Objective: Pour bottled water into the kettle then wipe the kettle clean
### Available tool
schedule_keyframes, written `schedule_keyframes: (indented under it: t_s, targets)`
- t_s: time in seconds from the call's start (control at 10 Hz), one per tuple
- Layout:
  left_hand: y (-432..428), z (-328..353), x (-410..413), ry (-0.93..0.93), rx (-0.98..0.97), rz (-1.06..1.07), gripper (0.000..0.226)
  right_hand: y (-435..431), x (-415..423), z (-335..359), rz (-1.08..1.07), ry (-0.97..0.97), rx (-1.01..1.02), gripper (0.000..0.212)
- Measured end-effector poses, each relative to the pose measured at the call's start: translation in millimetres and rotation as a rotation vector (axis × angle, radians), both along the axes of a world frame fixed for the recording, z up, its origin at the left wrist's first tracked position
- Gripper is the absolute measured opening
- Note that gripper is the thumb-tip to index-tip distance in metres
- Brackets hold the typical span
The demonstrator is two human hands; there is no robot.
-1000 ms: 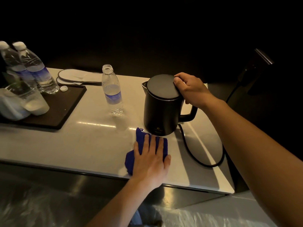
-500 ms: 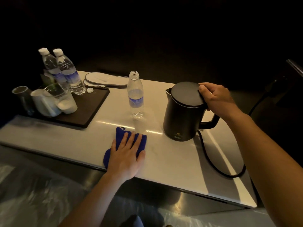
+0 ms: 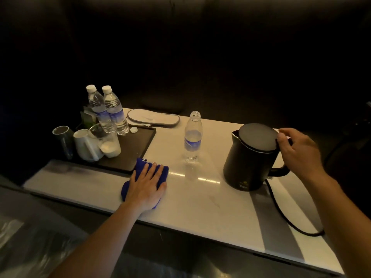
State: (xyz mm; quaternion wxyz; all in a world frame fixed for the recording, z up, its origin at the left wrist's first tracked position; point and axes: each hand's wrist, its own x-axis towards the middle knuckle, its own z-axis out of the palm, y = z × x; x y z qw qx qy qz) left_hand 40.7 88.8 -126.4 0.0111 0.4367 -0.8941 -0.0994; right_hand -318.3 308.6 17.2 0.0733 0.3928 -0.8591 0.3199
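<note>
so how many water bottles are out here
3. Two capped bottles stand side by side at the back of the dark tray; one uncapped bottle stands alone on the white counter. Others may be hidden in the dark.

A dark tray (image 3: 138,146) holds two capped water bottles (image 3: 109,111), overturned cups (image 3: 86,144) and a loose cap (image 3: 133,129); white slippers (image 3: 153,117) lie behind it.

Hotel room: slippers (image 3: 153,117), kettle (image 3: 251,157) tray (image 3: 140,145).
</note>
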Motion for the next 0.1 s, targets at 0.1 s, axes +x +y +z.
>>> schedule_keyframes:
  t_s: [0.1]
  targets:
    - [0.1, 0.2, 5.3, 0.003, 0.020, -0.039, 0.069, 12.6, 20.0, 2.1, -0.050, 0.082, -0.045, 0.045]
